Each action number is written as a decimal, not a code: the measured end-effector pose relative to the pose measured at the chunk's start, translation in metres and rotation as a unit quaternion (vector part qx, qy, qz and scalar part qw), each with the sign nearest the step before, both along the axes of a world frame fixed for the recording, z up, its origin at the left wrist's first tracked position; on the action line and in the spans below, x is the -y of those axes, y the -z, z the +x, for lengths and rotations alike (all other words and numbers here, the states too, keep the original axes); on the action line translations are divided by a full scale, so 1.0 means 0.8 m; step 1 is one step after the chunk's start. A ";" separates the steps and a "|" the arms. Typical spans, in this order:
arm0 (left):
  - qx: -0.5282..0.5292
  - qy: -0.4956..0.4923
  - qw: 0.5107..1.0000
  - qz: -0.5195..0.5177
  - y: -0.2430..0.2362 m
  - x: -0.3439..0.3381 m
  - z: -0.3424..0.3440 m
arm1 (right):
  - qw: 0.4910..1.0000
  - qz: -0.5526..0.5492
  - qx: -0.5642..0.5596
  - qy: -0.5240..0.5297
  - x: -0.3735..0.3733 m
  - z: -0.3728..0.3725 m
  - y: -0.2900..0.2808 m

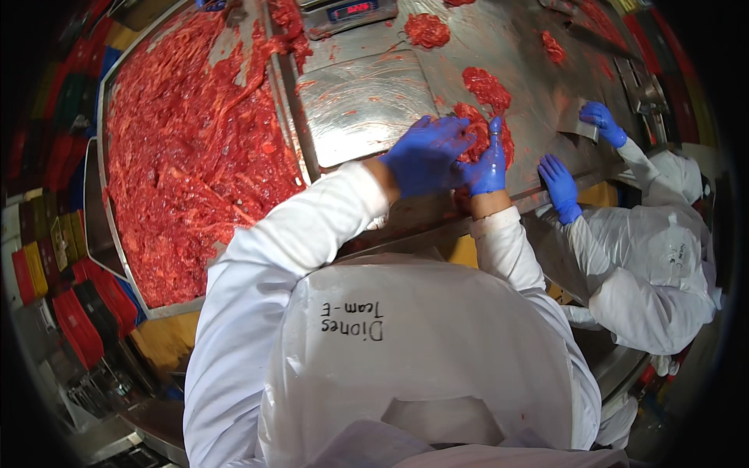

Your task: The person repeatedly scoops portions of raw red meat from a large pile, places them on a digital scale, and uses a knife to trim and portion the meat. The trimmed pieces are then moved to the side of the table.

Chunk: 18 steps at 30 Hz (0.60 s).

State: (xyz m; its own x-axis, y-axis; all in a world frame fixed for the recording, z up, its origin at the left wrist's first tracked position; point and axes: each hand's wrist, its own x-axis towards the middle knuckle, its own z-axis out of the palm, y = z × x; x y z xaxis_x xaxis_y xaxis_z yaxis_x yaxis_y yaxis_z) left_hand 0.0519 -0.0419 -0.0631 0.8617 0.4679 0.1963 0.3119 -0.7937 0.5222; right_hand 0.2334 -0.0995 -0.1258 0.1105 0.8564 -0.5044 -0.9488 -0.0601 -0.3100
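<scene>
My left hand [427, 156], in a blue glove, reaches over a mound of red meat [477, 125] on the steel table, its fingers stretched out and slightly blurred. Beside it on the right, my right hand [488, 168], also gloved, points forward with straight fingers along the meat, thumb angled toward my left hand. Exact contact between hands and meat is partly hidden. Another meat portion [488, 86] lies just beyond. A smeared steel plate [355, 93] sits left of my hands.
A large tray of raw meat [179, 156] fills the left. A digital scale [328, 17] stands at the back. Smaller meat portions [426, 30] lie farther off. At right, a co-worker in white [647, 273] has gloved hands [560, 187] at the table, one on a steel block [577, 121].
</scene>
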 end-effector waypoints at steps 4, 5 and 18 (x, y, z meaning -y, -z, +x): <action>0.238 -0.056 0.970 0.001 0.016 -0.017 -0.061 | 0.997 0.004 0.000 0.076 -0.011 0.056 -0.001; 0.126 -0.104 0.986 0.025 0.001 -0.016 -0.082 | 0.995 0.014 0.035 0.092 -0.024 0.076 -0.014; -0.230 -0.343 0.902 -0.131 0.113 0.099 -0.348 | 0.871 0.073 0.464 0.145 -0.019 0.160 -0.064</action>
